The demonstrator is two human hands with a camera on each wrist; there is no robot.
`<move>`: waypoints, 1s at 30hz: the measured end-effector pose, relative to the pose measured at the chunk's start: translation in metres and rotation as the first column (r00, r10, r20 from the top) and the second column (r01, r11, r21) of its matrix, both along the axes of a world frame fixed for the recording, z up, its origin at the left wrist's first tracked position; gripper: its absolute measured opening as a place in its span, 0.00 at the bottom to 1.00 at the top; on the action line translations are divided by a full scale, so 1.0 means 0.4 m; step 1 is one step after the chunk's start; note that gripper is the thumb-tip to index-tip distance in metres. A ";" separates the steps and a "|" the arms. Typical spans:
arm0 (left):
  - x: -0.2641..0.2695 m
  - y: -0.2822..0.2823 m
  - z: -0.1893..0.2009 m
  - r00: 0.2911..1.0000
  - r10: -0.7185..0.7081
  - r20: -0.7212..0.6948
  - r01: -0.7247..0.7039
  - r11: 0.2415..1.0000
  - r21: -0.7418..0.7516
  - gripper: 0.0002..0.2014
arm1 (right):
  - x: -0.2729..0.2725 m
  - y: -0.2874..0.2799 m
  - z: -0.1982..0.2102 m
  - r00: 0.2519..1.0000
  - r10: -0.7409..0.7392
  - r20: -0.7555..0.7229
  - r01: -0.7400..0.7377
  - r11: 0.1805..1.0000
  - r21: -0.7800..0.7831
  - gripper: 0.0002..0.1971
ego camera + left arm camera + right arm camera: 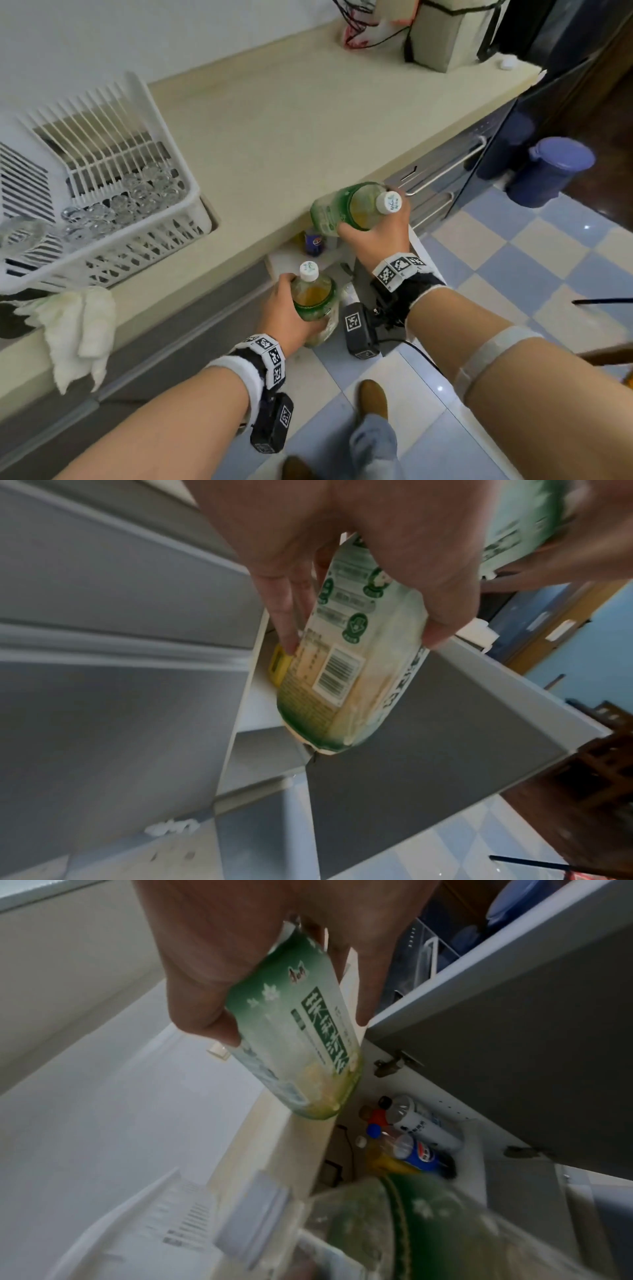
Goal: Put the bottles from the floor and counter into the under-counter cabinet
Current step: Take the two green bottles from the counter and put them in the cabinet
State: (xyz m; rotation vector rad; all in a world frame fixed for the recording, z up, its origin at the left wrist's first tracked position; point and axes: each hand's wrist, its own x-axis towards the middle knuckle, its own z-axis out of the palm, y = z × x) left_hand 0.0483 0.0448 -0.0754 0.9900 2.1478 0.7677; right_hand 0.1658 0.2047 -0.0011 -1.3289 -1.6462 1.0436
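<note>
A: Status?

B: Both hands are loaded. The left hand (286, 317) wraps a green-labelled clear plastic tea bottle with a white cap (313, 301), upright and low, in front of the open under-counter cabinet (301, 255). The right hand (375, 236) grips a second green-labelled tea bottle with a white cap (346, 209), tilted with its base toward the cream worktop (291, 130) and sitting at that worktop's front edge, above the opening.

A: Is the cabinet accessible?

B: Yes. The grey cabinet door (428, 750) is swung out to the right of the opening. The right wrist view shows stock already inside: a blue-labelled cola bottle (423, 1156), a clear white-labelled bottle (423, 1126) and a yellow-liquid bottle (377, 1158), all bunched toward the door side.

A: Which step is this?

B: I'd call it transfer, just before insertion. Neither bottle is on the shelf yet, and the left one is nearer the opening.

A: And the next move?

B: My guess is left first: bring the base down past the cabinet's front edge and set it on free shelf, clear of the standing bottles. The right bottle needs to be turned upright and dropped below the worktop's front edge before it goes in.

A: Any risks?

B: A tight opening for two hands, the door edge close to the right wrist, and the stored bottles could get knocked over.

A: Anything else nearby?

B: A white plastic dish rack (113, 192) holding glasses at the worktop's left end, and a white cloth (75, 325) draped over its front edge. Neither is in the way.
</note>
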 end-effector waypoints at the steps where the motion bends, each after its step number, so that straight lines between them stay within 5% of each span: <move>1: 0.002 -0.005 -0.026 1.000 0.001 0.005 -0.001 1.000 -0.029 0.46 | 0.012 -0.004 -0.023 1.000 -0.007 0.013 0.008 1.000 -0.013 0.48; 7: -0.016 0.008 -0.130 0.994 0.099 0.037 -0.097 0.993 -0.069 0.48 | 0.083 0.032 -0.155 0.952 0.070 0.296 -0.014 0.982 -0.188 0.50; 14: -0.041 0.100 -0.245 0.968 0.223 0.116 -0.220 0.975 -0.037 0.43 | 0.108 0.093 -0.268 0.827 0.132 0.546 -0.057 0.987 -0.153 0.50; 23: -0.079 0.260 -0.464 0.917 0.387 0.100 -0.389 0.921 0.007 0.41 | 0.081 0.232 -0.503 0.732 0.358 0.579 -0.254 0.933 -0.255 0.54; 30: -0.147 0.434 -0.633 0.780 0.620 0.083 -0.625 0.770 0.126 0.42 | 0.034 0.315 -0.692 0.628 0.425 0.652 -0.347 0.903 -0.254 0.51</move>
